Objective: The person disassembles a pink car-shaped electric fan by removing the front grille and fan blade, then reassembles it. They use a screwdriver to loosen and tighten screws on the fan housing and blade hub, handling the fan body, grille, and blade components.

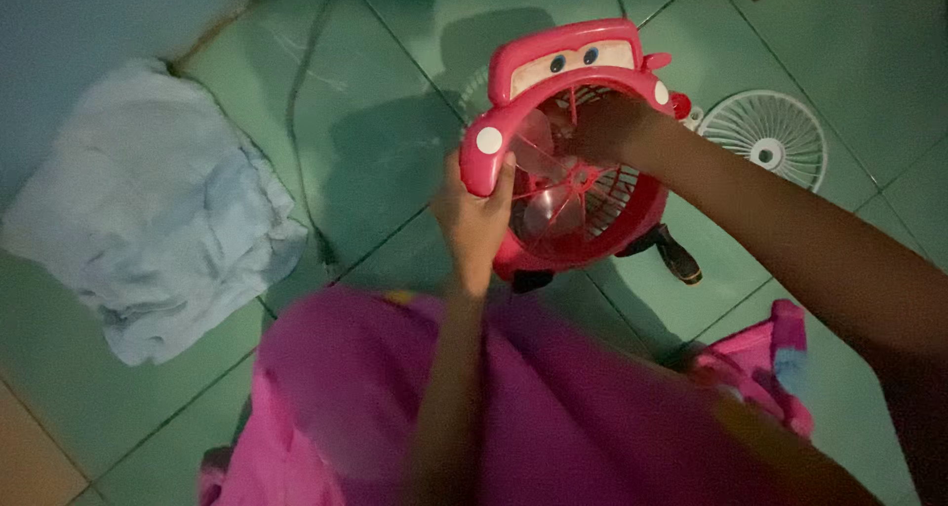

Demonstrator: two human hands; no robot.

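Note:
A red toy-car-shaped fan (583, 67) with cartoon eyes stands on the green tiled floor, its front grille off. My left hand (474, 215) grips the fan's left rim. My right hand (604, 129) reaches inside the round housing and touches the clear blades (549, 175) near the upper right. The red hub (583, 178) sits in the middle of the blades.
A white round fan grille (765, 136) lies on the floor to the right of the fan. A crumpled pale blue cloth (158, 215) lies at the left. My pink garment (553, 407) fills the lower part of the view.

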